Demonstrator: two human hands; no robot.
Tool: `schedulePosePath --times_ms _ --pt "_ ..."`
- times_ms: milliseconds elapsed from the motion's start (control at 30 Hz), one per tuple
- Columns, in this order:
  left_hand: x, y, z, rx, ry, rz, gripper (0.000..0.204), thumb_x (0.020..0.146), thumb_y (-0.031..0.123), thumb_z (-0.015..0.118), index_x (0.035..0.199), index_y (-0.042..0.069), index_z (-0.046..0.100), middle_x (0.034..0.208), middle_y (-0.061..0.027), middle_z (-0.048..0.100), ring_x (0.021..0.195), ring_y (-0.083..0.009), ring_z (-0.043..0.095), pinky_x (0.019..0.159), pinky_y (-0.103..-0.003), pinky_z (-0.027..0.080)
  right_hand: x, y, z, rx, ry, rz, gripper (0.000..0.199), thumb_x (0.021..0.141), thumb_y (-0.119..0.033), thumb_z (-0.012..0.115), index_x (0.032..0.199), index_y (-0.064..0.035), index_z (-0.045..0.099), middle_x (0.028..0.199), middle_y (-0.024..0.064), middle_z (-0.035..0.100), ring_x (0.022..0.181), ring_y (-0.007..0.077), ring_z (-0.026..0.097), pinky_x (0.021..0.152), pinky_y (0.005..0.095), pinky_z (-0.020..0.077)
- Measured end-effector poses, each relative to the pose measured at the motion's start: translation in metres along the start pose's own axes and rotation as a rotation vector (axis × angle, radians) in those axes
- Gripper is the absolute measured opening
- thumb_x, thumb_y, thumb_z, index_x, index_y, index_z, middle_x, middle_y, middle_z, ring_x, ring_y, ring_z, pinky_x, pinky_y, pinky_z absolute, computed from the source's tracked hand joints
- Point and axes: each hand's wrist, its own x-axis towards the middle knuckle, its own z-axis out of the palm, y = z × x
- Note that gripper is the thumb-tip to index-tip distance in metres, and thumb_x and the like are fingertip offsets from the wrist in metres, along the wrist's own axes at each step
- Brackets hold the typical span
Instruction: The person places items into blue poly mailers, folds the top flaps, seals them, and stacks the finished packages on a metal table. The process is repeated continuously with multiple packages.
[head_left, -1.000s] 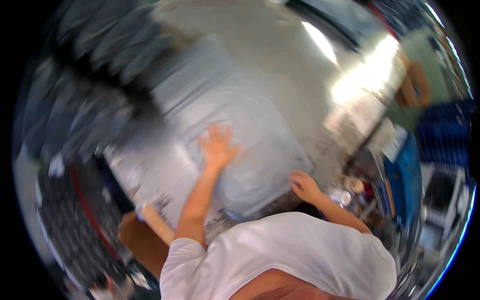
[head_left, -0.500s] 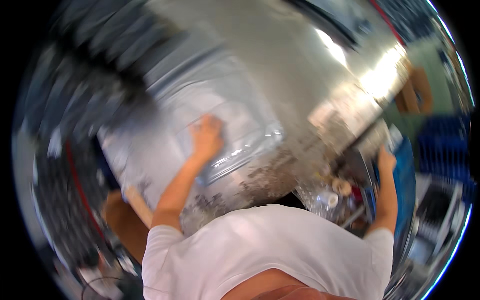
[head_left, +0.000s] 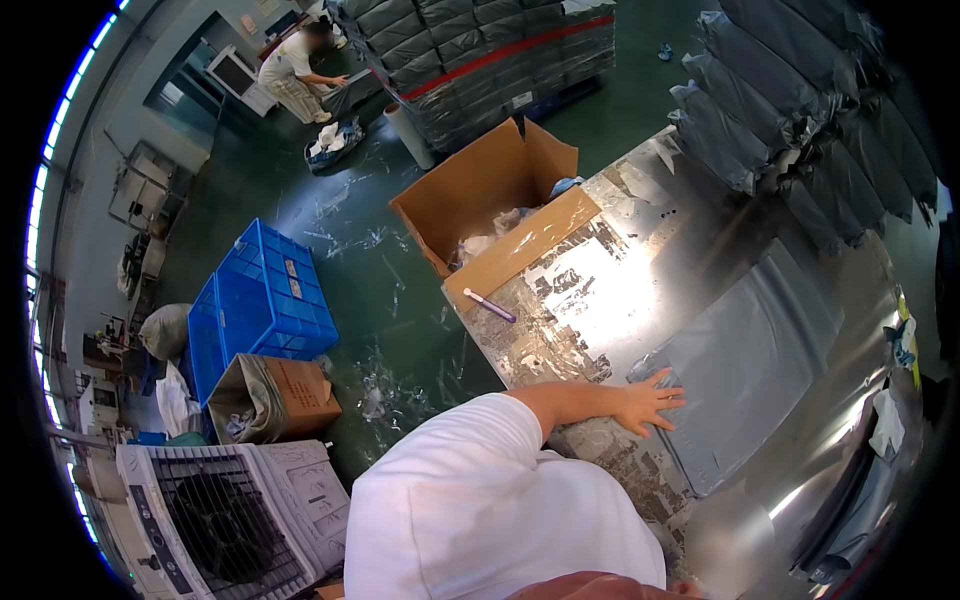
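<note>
My left hand [head_left: 650,404] rests palm down with its fingers spread. It touches the near left edge of a flat grey plastic bag [head_left: 745,350] on the metal worktable [head_left: 600,340]. Nothing is gripped in it. A white-sleeved arm leads to this hand from the lower middle. My right hand does not show in the view. Left of the bag, near the table's edge, lies a purple and white pen-like stick [head_left: 490,305].
An open cardboard box [head_left: 440,215] stands against the table's far left edge. Stacked grey packages [head_left: 760,110] rise at far right. On the floor are a blue crate [head_left: 265,295], a smaller carton [head_left: 290,395] and an air cooler [head_left: 230,510]. Another person [head_left: 295,70] bends at far left.
The view has swung to the left, bringing the floor, crate and another person into sight. My left hand has gone from curled on the bag to spread flat; my right has left view.
</note>
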Motion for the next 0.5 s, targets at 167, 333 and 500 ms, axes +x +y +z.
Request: schedulePosePath --times_ms 167,333,500 --pt "0.005 -0.012 0.007 0.034 0.007 0.002 0.052 0.079 0.052 0.046 0.126 0.031 0.043 0.142 -0.0147 0.018 0.133 -0.0322 0.009 0.096 -0.067 -0.004 0.071 -0.161 -0.164 -0.035 0.502 -0.453 0.020 0.089 -0.019 0.044 0.089 -0.0037 0.057 0.067 0.0059 0.056 0.062 0.0161 0.054 0.053 0.0276 0.0419" --pt "0.004 -0.008 -0.004 0.086 -0.010 -0.023 0.053 0.078 0.053 0.047 0.126 0.032 0.042 0.142 -0.0141 0.018 0.132 -0.0326 0.012 0.096 -0.067 0.000 0.143 -0.186 -0.290 0.695 0.963 -0.695 0.032 0.090 -0.010 0.040 0.121 -0.0025 0.045 0.117 0.0127 0.052 0.110 0.0199 0.048 0.094 0.0306 0.0349" --pt "0.005 -0.004 -0.008 0.218 -0.081 -0.065 0.055 0.078 0.056 0.044 0.128 0.034 0.039 0.144 -0.0109 0.016 0.133 -0.0298 0.011 0.097 -0.066 0.002 0.247 -0.036 -0.221 0.572 0.724 -0.018 0.075 0.081 -0.048 0.053 0.131 0.0024 0.028 0.136 0.0191 0.030 0.127 0.0291 0.027 0.103 0.0334 0.0214"
